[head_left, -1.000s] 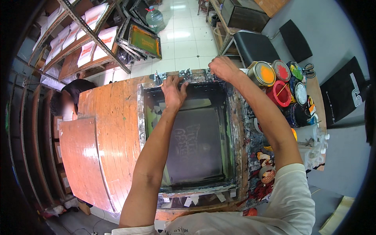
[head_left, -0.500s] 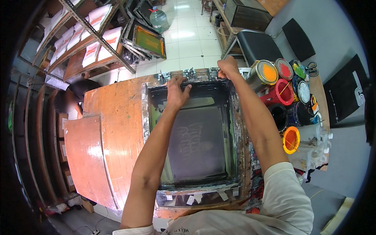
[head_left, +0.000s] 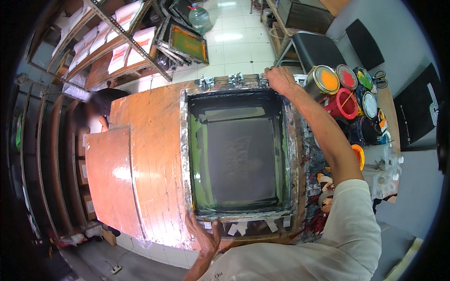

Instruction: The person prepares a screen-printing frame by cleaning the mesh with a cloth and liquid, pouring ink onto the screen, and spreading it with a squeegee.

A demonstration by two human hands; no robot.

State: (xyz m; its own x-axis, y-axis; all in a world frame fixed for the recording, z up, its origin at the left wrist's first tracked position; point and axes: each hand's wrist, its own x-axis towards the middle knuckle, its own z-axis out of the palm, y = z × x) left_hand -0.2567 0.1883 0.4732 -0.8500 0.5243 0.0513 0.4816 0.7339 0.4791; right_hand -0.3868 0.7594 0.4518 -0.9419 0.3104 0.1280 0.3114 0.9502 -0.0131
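A screen-printing frame lies on the wooden table, its mesh dark grey and green with a faint printed pattern in the middle. Metal hinge clamps line its far edge. At the far right corner my right hand is closed around the rightmost clamp, which its fingers partly hide. My left hand rests at the frame's near left corner, fingers spread, thumb apart along the near edge. Strips of pale tape show just below that edge.
Ink cans and a red tub crowd the right side, with scissors behind. A brown board lies on the left of the table. Another person is beyond its left edge. Shelves hold white stacks.
My left hand has moved from the frame's far edge to its near left corner. My right hand stays at the rightmost clamp. The view has shifted slightly.
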